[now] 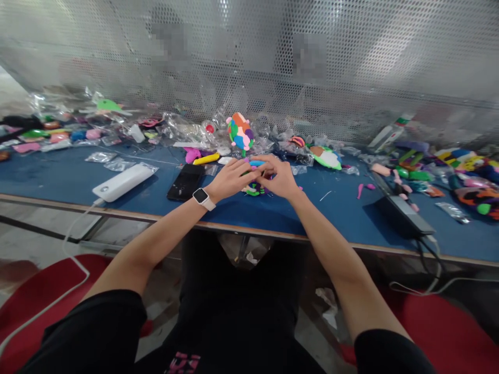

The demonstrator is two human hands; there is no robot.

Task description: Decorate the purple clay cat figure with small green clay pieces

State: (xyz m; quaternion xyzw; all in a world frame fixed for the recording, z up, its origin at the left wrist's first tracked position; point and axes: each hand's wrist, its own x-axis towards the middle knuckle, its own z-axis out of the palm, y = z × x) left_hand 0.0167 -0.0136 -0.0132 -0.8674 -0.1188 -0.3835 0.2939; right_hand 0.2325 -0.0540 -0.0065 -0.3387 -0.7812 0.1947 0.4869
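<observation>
My left hand [231, 179], with a white watch on its wrist, curls its fingers over a small multicoloured clay model [254, 191]. Green, purple and dark parts of the model show below my fingers. From the other side my right hand [278, 175] is closed on the same model, thumb and fingertips bent together near my left fingers. A blue clay piece [256, 163] peeks out between the two hands. Much of the model is hidden behind my fingers. Just beyond them stands a patchwork clay shape [240, 134] in orange, green, blue and pink.
A black phone [186, 182] and a white power bank [123, 182] with a cable lie to the left. At the right a dark device [405, 210] stands propped up. Clay pieces and clear wrappers line the perforated metal panel [249, 62]. The blue table's front edge [253, 232] is near me.
</observation>
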